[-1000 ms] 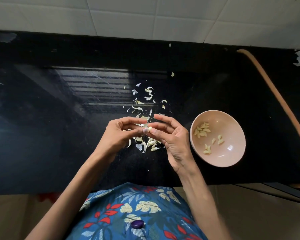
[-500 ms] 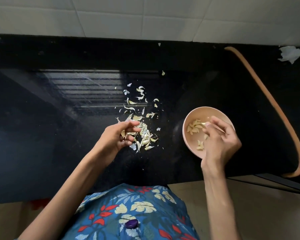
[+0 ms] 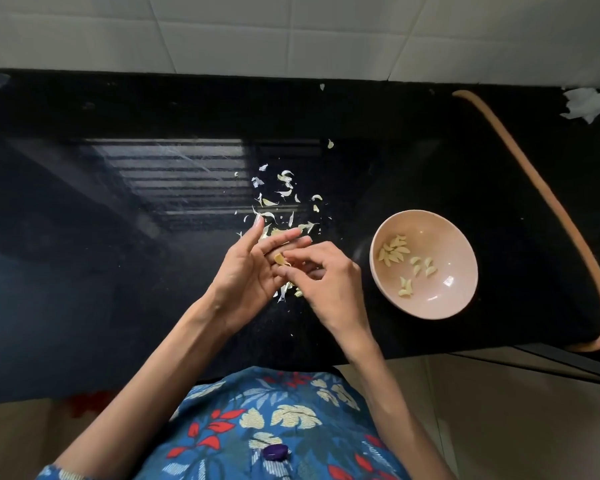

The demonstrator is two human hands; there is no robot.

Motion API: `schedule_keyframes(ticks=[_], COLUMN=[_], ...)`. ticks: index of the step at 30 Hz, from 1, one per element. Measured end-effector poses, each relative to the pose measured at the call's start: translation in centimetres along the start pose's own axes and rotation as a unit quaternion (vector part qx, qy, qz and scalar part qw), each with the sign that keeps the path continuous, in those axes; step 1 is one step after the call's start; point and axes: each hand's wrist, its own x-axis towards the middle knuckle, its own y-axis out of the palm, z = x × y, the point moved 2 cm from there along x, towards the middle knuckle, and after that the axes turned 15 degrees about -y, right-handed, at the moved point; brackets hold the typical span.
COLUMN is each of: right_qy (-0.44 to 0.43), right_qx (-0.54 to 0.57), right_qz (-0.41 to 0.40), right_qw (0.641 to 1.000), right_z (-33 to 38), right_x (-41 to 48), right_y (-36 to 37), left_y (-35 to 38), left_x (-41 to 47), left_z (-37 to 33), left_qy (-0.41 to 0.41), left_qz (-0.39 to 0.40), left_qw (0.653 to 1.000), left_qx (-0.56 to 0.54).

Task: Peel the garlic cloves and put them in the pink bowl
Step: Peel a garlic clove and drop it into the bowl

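**Clove at the grip, bowl to its right**

The right hand [image 3: 329, 285] pinches the garlic clove [image 3: 280, 260] with curled fingertips. The clove lies across the nearly straight fingers of the left hand [image 3: 253, 268], above the desk [image 3: 118, 271]. The pink bowl [image 3: 447, 244] stands to the right of the grip, near but apart. The right hand is the nearer one, so I judge it should carry the clove there. Loose skins [image 3: 284, 192] lie beyond the grip.

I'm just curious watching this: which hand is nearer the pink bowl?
Right. The right hand, pinching a garlic clove, is just left of the pink bowl; the left hand lies beyond it, farther left.
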Motion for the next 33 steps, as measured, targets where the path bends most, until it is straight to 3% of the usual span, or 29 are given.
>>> schedule_keyframes(ticks=[7, 11, 18, 25, 33], right_qy=[-0.008, 0.074, 0.167, 0.169, 0.164], right_qx=[-0.001, 0.132, 0.359, 0.384, 0.378], right_qz=[-0.001, -0.050, -0.068, -0.046, -0.050], right_qw=[1.000, 0.987, 0.916, 0.907, 0.910], right_z=[0.2, 0.2, 0.8, 0.8, 1.2], right_x=[0.7, 0.5, 0.1, 0.3, 0.7], right_y=[-0.1, -0.4, -0.3, -0.1, 0.4], left_y=[-1.0, -1.7, -2.2, -2.0, -2.2], left_x=[-0.1, -0.7, -1.4, -1.7, -1.6], left_z=[0.3, 0.2, -0.1, 0.1, 1.0], left_qy=[0.031, 0.159, 0.200, 0.229, 0.301], left_qz=[-0.005, -0.120, -0.107, -0.101, -0.169], left_qw=[0.998, 0.956, 0.948, 0.951, 0.910], left_qx=[0.057, 0.217, 0.224, 0.181, 0.230])
